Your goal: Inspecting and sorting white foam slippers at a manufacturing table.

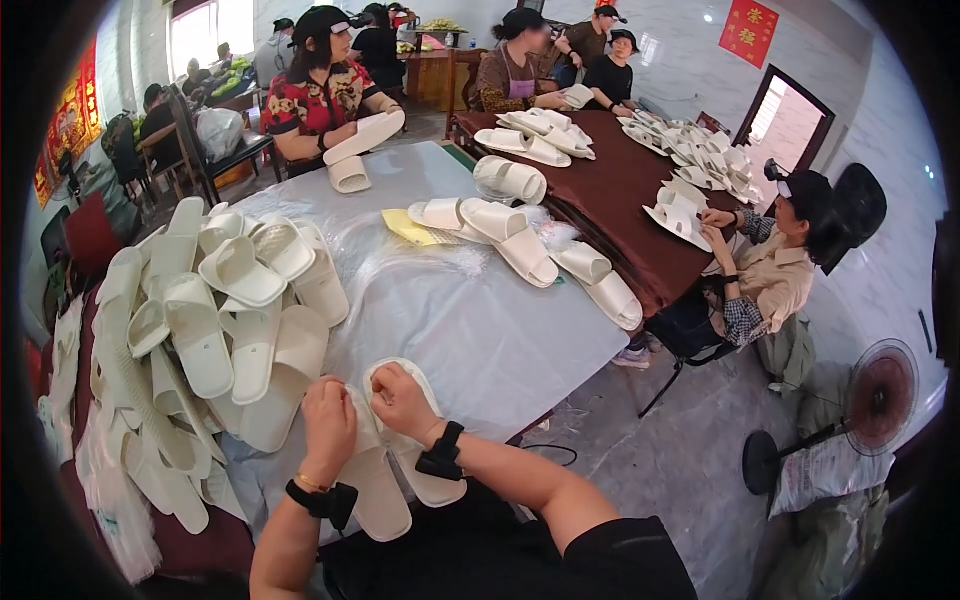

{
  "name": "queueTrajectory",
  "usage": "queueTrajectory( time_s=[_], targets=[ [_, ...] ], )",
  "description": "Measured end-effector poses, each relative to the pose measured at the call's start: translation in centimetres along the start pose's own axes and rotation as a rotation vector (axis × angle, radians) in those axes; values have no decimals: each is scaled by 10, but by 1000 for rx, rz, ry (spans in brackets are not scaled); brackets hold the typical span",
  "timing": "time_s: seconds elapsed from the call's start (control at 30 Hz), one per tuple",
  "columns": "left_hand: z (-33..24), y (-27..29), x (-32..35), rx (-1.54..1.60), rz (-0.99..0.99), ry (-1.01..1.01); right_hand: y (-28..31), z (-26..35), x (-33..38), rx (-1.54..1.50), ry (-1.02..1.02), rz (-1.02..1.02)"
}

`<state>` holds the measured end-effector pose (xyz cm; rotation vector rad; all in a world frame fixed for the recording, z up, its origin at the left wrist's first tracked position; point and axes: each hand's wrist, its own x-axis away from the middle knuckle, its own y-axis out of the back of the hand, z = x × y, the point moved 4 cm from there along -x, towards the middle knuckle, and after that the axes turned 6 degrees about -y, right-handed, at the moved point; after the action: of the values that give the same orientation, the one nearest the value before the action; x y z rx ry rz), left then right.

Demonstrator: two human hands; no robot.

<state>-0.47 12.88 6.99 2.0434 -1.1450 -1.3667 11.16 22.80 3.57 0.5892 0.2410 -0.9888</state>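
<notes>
Slide slippers, cream, one pair under work at the near edge of the bench (520, 340), toes pointing away from the wearer. Left slipper (378, 500): left hand (330, 425) at the outer side of its strap, fingers curled in narrow. Right slipper (438, 482): right hand (405, 402) over its front part, fingers bunched and bent downward. Whether either hand pinches the strap, I cannot tell; the fingertips are hidden from me. Black wristband (440, 452) on the right wrist; a similar band (328, 503) on the left.

Bench surface: pale plastic covering. To the left, a heaped pile of cream slippers (240, 270), overlapping at many angles. Farther right, several more slippers (512, 245) near a yellow sheet (408, 228). Across the bench, a co-worker in a red floral shirt (350, 98) holds a slipper (366, 135). Floor fan (882, 397) stands at right.
</notes>
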Motion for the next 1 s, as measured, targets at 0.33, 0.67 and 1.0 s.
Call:
queueTrajectory(
  time_s=[0.33,0.67,1.0],
  targets=[
    [-35,25,40,164,200,36,15,-29,-4,-233,-277,-89],
    [-27,-3,92,-4,530,115,55,-93,8,-173,-491,-95],
    [-35,-22,74,-79,458,150,57,-70,16,-36,-422,-96]
  ],
)
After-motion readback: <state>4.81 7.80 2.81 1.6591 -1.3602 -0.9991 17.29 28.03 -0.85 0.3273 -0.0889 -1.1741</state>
